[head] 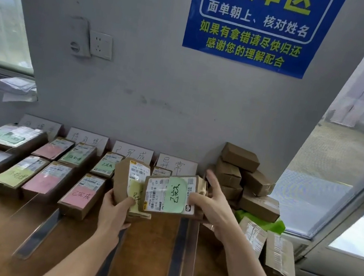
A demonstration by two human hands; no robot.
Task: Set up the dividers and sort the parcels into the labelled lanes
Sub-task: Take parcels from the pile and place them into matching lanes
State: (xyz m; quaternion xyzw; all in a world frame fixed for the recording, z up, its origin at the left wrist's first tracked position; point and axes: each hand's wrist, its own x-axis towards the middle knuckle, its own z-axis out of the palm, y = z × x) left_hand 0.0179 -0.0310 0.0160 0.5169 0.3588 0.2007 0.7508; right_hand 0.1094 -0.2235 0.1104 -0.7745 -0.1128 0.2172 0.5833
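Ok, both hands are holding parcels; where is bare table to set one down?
Bare brown wooden table shows between the two dark divider strips, below the green-labelled brown parcel in the right hand, and near the front edge before the pink-labelled parcel. Crowded: labelled parcel rows at left, plain brown box pile at right. The left hand grips a yellow-labelled brown parcel.

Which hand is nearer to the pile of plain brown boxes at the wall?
Right. The right hand, holding the green-label parcel, is right beside the pile. The left hand, holding the yellow-label parcel, is farther off, beyond both parcels.
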